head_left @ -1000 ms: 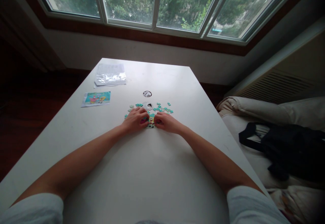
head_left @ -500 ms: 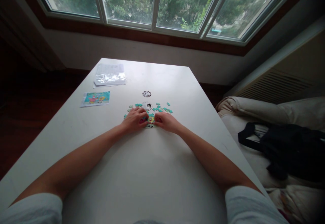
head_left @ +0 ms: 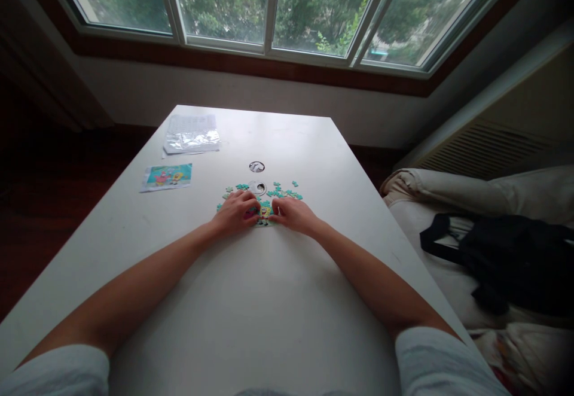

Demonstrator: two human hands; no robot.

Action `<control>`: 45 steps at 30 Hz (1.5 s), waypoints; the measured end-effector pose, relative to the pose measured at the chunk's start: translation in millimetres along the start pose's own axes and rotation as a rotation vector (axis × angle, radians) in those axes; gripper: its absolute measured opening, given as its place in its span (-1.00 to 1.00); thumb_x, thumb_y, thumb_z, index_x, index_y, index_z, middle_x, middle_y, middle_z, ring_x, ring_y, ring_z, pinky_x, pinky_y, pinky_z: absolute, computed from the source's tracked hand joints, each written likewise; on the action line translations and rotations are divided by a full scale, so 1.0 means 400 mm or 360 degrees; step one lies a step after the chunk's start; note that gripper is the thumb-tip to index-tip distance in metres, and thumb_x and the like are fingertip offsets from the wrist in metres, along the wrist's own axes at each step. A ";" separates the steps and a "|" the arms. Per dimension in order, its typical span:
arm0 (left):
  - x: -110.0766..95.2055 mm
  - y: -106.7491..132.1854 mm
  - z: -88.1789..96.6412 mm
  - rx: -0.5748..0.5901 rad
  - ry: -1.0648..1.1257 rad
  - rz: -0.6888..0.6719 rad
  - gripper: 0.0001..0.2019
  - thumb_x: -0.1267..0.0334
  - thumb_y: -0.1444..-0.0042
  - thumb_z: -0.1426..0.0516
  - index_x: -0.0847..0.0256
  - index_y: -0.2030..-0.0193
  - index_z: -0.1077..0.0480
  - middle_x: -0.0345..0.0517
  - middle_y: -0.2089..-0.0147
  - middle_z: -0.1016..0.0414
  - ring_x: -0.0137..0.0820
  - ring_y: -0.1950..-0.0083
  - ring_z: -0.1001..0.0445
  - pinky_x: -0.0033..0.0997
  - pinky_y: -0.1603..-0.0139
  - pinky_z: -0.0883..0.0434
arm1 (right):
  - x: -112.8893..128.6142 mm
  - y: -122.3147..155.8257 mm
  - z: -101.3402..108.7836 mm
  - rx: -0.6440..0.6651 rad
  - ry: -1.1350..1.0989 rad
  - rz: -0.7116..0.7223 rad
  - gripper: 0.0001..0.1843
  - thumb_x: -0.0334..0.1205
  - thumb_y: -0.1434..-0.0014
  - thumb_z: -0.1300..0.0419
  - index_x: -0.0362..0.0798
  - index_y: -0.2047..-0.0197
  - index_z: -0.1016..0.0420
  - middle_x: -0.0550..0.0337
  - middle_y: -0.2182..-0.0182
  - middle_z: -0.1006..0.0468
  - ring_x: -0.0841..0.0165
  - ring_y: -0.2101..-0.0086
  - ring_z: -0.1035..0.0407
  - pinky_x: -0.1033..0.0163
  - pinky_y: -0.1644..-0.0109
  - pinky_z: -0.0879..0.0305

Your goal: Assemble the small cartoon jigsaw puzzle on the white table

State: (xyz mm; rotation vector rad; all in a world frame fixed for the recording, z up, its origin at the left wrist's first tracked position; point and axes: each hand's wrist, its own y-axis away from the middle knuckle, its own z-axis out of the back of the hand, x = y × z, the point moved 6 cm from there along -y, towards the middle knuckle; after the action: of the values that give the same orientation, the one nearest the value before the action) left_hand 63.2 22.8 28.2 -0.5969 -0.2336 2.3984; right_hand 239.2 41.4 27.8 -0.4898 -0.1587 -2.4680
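Observation:
A partly joined jigsaw puzzle [head_left: 265, 212] with a yellow cartoon figure lies flat on the white table, between my two hands. My left hand [head_left: 236, 212] is curled over its left side, thumb at the lower edge, covering a pink part of the picture. At the right side, my right hand [head_left: 293, 213] has its fingers and thumb closed on the edge. Loose turquoise puzzle pieces [head_left: 287, 194] are scattered beyond the right hand. More loose pieces [head_left: 242, 186] lie beyond and beside the left hand. The fingertips partly hide the joined pieces.
A printed reference picture [head_left: 167, 177] lies on the table [head_left: 251, 300] at the left. Behind it is a clear plastic bag [head_left: 192, 135] with papers. Two round table inserts [head_left: 257, 167] are beyond the puzzle. A dark bag [head_left: 515, 258] rests on the pale seat at the right.
The view has shifted slightly. My right hand's fingers have shifted a little at the puzzle's right edge, showing a bit more of it. The left hand stays in place.

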 end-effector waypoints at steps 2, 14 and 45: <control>0.000 0.000 0.000 -0.0002 -0.0007 -0.0004 -0.87 0.14 -0.21 -0.22 0.06 0.14 -0.53 -0.08 0.04 -0.50 -0.18 -0.04 -0.38 -0.09 -0.17 -0.32 | -0.005 -0.003 -0.001 0.0010 -0.0008 0.0023 -0.78 -0.07 -0.22 -0.38 0.01 0.30 -0.48 0.22 0.35 -0.53 0.35 0.33 -0.29 0.30 0.32 0.06; -0.004 -0.003 0.006 0.0016 0.0003 0.0006 -0.84 0.13 -0.22 -0.20 0.06 0.12 -0.54 -0.05 0.02 -0.51 -0.17 -0.04 -0.39 -0.09 -0.13 -0.33 | -0.150 -0.004 0.049 -0.0508 0.0067 -0.0327 -0.78 -0.20 -0.33 -0.20 0.05 -0.01 -0.57 0.19 0.32 -0.59 0.32 0.32 -0.38 0.27 0.22 -0.14; 0.203 0.039 0.099 -0.0229 -0.0398 0.0860 -0.77 0.16 -0.25 -0.15 0.08 0.04 -0.59 0.00 -0.01 -0.54 -0.13 -0.07 -0.43 -0.12 -0.15 -0.35 | -0.234 -0.015 0.057 -0.0876 -0.0189 -0.0196 -0.81 -0.21 -0.29 -0.17 -0.01 0.21 -0.63 0.20 0.40 -0.58 0.34 0.40 -0.38 0.26 0.22 -0.24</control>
State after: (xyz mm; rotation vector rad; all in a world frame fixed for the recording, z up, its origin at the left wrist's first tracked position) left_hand -19.9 61.6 29.1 -0.4632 -0.3957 3.0040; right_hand 312.3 102.6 13.3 -0.8785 0.4697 -2.5897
